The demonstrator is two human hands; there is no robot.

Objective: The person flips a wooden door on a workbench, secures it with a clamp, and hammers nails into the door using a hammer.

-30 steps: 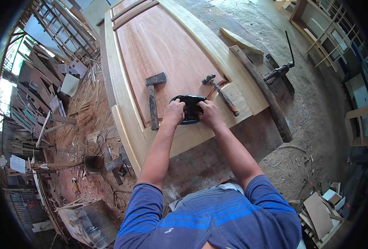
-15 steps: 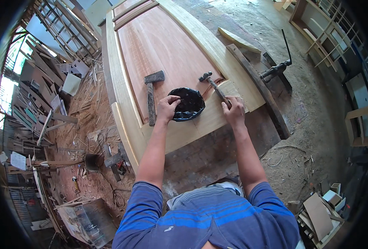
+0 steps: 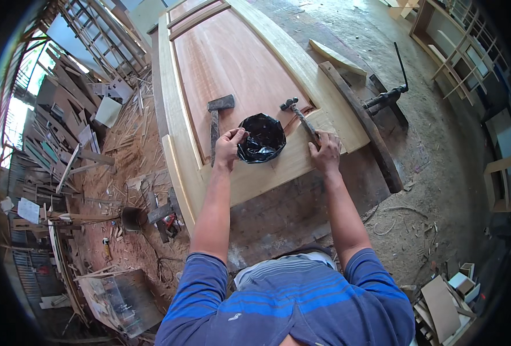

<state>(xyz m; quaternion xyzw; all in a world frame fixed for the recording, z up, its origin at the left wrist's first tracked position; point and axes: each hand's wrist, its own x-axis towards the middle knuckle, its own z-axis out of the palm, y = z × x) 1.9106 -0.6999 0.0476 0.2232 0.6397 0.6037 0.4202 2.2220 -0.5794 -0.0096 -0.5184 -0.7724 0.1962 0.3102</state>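
My left hand (image 3: pixel 227 148) is closed in a pinch at the left rim of a round black bowl (image 3: pixel 261 138), which looks lined with shiny plastic. Whatever is between those fingertips is too small to make out. The bowl's contents do not show clearly. On the right, my right hand (image 3: pixel 326 152) is closed around the handle end of a ball-peen hammer (image 3: pixel 302 120), its head lying on the door panel. A heavier sledge-type hammer (image 3: pixel 220 104) lies left of the bowl. Beneath all this is a wooden panelled door (image 3: pixel 238 63) with a pale frame.
A dark beam (image 3: pixel 359 124) runs along the door's right side, with a metal clamp (image 3: pixel 385 99) beyond it. A curved wood offcut (image 3: pixel 337 56) lies nearby. Wood scraps (image 3: pixel 48 132) crowd the left floor, and a cabinet frame (image 3: pixel 440 40) stands far right.
My left hand has drawn from over the bowl's inside to its left rim. My right fingers have shifted slightly on the hammer handle. The whole view has moved a little.
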